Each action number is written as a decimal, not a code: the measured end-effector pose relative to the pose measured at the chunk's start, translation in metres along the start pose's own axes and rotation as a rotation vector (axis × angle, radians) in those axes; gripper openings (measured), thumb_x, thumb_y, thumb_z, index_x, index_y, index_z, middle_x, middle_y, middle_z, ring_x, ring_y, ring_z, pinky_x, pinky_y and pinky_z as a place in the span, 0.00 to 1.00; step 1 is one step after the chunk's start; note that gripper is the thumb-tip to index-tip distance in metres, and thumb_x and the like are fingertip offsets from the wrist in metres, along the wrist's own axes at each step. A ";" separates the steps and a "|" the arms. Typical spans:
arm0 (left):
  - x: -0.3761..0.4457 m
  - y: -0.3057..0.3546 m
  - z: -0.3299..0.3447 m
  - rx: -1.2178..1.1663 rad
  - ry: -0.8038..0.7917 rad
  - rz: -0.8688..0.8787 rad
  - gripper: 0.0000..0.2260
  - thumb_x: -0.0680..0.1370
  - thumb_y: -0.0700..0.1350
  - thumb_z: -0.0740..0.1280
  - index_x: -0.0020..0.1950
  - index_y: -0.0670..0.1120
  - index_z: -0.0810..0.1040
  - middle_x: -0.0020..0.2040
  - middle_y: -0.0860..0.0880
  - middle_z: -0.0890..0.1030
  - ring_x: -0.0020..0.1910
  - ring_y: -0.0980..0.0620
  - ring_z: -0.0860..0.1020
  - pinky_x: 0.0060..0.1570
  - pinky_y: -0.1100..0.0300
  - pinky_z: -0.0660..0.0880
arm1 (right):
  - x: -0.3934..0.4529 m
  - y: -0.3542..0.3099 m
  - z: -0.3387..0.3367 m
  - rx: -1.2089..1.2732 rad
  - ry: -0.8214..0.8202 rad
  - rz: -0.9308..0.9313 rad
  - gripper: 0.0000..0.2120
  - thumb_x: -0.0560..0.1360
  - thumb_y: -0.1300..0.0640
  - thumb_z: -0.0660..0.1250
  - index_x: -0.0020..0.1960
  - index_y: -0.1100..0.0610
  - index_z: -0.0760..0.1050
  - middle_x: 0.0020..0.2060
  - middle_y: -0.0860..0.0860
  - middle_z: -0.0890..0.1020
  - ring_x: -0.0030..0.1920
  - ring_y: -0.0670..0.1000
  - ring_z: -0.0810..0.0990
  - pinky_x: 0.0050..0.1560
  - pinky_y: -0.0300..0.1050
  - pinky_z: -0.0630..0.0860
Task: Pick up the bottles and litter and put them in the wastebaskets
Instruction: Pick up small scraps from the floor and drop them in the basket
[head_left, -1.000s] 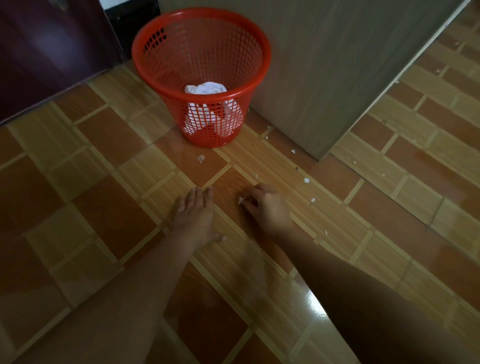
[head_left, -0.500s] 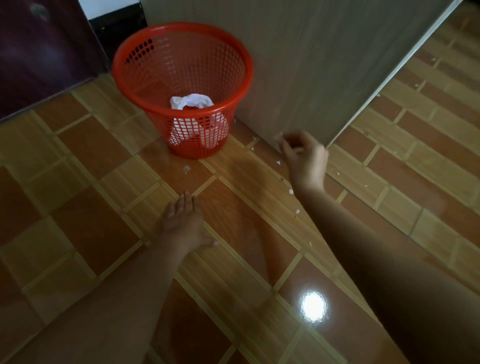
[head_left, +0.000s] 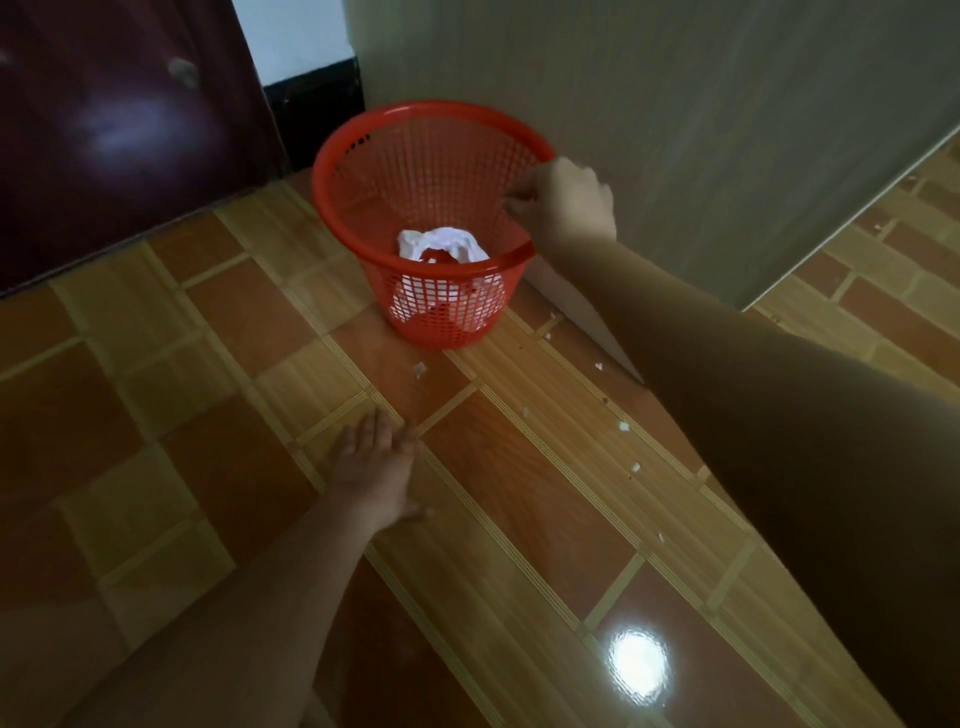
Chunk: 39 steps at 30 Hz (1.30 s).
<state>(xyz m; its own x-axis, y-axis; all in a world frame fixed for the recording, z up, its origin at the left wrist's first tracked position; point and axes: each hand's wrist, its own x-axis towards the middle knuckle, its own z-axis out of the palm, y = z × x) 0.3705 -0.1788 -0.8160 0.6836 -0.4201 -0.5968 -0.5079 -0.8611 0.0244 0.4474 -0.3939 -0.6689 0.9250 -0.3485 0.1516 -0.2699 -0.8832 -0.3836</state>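
one red wastebasket (head_left: 363, 171); right hand (head_left: 566, 205) pinched over it, contents unclear; left hand (head_left: 376, 467) flat, empty; six floor scraps (head_left: 420, 369)

The right hand (head_left: 563, 205) has risen from the floor (head_left: 545, 499) (fingertips pinched) to the red wastebasket (head_left: 363, 218) rim.

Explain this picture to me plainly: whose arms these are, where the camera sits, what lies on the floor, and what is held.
There is no machine here: a person wears a camera on the head, looking down at their own arms. The left hand rests flat on the tiled floor. The right hand reaches over the rim of the red wastebasket, fingers pinched together; whether they hold a scrap is too small to tell. Crumpled white litter lies inside the basket. Small white paper bits are scattered on the floor nearby.
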 end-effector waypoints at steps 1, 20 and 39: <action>0.001 -0.003 0.000 -0.011 -0.007 -0.015 0.49 0.70 0.65 0.65 0.76 0.45 0.38 0.76 0.37 0.38 0.76 0.41 0.38 0.75 0.47 0.42 | 0.000 0.001 0.001 -0.001 0.000 -0.001 0.10 0.72 0.58 0.61 0.45 0.58 0.80 0.43 0.54 0.82 0.53 0.58 0.76 0.56 0.50 0.69; 0.001 -0.012 0.004 -0.029 -0.029 -0.010 0.51 0.69 0.66 0.64 0.75 0.45 0.35 0.76 0.39 0.35 0.75 0.44 0.34 0.74 0.47 0.38 | -0.110 0.032 0.117 0.316 -0.200 0.079 0.10 0.76 0.59 0.63 0.55 0.56 0.77 0.52 0.53 0.82 0.46 0.46 0.77 0.44 0.38 0.73; 0.007 -0.003 -0.004 0.103 -0.091 -0.014 0.51 0.71 0.65 0.64 0.74 0.39 0.34 0.74 0.33 0.35 0.75 0.38 0.35 0.73 0.47 0.35 | -0.093 0.003 0.186 0.244 -0.233 0.123 0.08 0.74 0.54 0.65 0.52 0.49 0.79 0.52 0.50 0.82 0.52 0.51 0.80 0.49 0.50 0.78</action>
<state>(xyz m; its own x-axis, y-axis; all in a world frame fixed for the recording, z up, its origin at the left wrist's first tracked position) 0.3790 -0.1800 -0.8164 0.6430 -0.3762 -0.6672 -0.5527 -0.8309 -0.0641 0.4104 -0.3061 -0.8537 0.9333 -0.3419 -0.1100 -0.3372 -0.7286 -0.5962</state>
